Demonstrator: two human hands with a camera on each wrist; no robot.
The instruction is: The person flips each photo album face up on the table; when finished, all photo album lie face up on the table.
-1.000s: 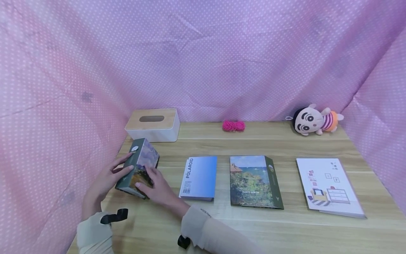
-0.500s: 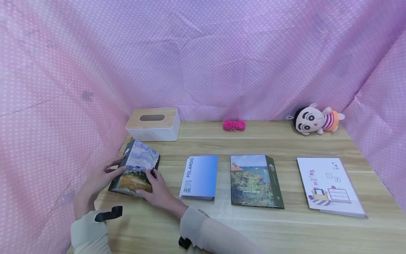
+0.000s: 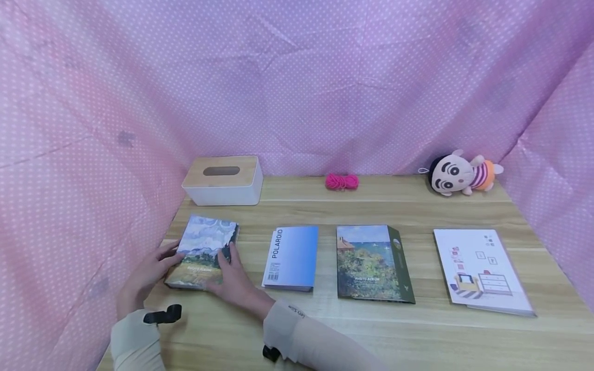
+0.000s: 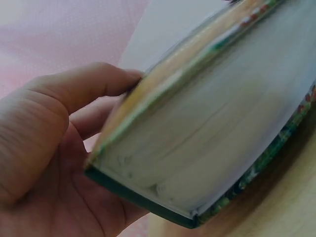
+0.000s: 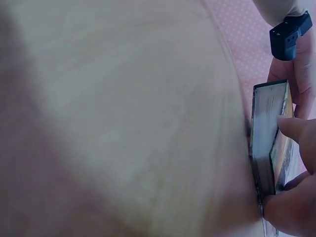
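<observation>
A thick photo album (image 3: 204, 250) with a painted landscape cover lies at the left of the table, cover up. My left hand (image 3: 148, 273) grips its left side; in the left wrist view the hand (image 4: 64, 133) has its thumb over the cover edge and its palm by the dark green spine (image 4: 143, 197). At the album's lower right corner, my right hand (image 3: 236, 281) holds on, fingers along the right side. In the right wrist view the thumb of that hand (image 5: 301, 197) touches the cover beside the page block (image 5: 265, 128). The album's underside is hidden.
To the right lie a blue POLAROID album (image 3: 293, 257), a second painted photo album (image 3: 368, 263) and a white illustrated album (image 3: 480, 270). Behind stand a tissue box (image 3: 223, 185), a bundle of pink yarn (image 3: 342, 182) and a plush doll (image 3: 464, 173). Pink dotted cloth (image 3: 297, 93) walls the table.
The album has turned from tilted, with its green spine showing, to cover up and flatter. Both hands have stayed on it. The other albums have not moved.
</observation>
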